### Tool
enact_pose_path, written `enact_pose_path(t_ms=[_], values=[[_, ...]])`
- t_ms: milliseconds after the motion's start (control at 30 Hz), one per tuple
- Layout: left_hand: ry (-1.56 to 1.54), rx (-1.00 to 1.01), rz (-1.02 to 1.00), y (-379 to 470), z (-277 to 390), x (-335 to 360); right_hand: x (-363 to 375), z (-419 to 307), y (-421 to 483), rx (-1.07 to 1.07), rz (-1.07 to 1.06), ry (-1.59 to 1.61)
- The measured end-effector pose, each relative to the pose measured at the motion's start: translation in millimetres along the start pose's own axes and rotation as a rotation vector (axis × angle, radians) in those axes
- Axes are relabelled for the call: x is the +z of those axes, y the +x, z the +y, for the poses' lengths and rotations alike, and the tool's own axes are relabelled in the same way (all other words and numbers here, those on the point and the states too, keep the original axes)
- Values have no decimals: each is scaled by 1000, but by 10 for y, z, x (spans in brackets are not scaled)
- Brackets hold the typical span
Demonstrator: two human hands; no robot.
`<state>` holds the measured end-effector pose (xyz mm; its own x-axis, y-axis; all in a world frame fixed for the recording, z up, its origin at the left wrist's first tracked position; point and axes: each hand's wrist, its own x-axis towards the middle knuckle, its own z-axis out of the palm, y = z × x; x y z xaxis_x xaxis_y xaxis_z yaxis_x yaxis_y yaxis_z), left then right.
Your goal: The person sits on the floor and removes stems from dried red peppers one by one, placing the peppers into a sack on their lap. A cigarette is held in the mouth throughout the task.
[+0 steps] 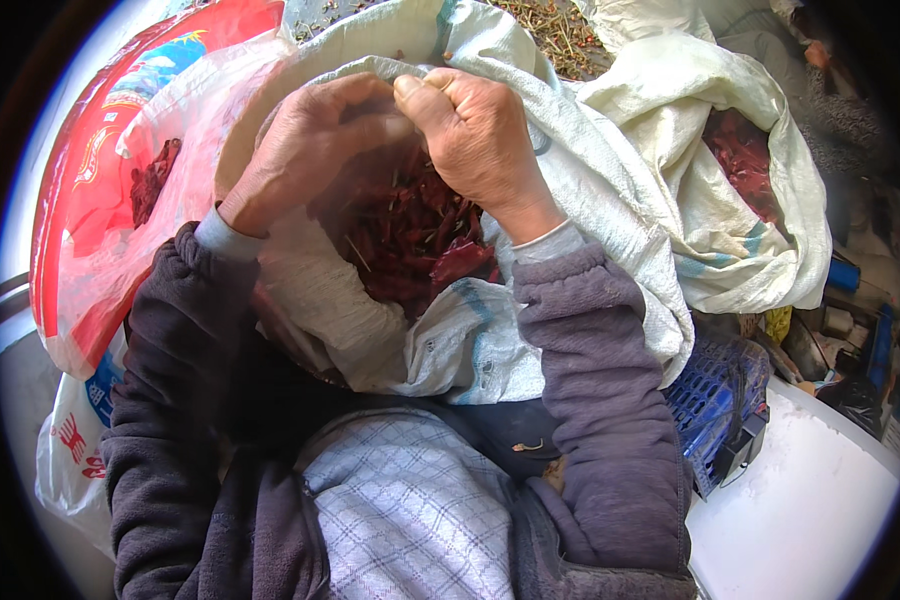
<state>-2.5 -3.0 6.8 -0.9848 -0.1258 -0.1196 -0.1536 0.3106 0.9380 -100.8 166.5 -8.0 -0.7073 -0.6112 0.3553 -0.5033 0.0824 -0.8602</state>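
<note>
Above the mouth of a white woven sack, my left hand and my right hand meet near the sack's far rim. The right fingers are curled in, with the thumb against the index finger. Whether something small is pinched there cannot be seen. My left fingers and thumb are bent towards the right hand, a gap showing between them; their tips are partly blurred. Below the hands, dried red chili peppers with thin stems lie inside the sack.
Left stands a red and clear plastic bag with dark red peppers. A second woven sack at right holds red peppers. Stems and bits lie beyond. A blue plastic crate sits at lower right, near a white surface.
</note>
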Motion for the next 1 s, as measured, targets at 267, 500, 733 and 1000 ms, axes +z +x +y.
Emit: enact_pose_path(t_ms=[267, 500, 733, 1000], values=[[-443, 67, 68, 33, 128, 41, 42, -144, 61, 446, 95, 763], [-569, -123, 120, -38, -58, -151, -569, 47, 466, 379, 323, 295], [-468, -115, 217, -20, -152, -220, 706, 634, -499, -17, -594, -764], [-316, -189, 97, -60, -285, -239, 242, 428, -399, 218, -317, -323]])
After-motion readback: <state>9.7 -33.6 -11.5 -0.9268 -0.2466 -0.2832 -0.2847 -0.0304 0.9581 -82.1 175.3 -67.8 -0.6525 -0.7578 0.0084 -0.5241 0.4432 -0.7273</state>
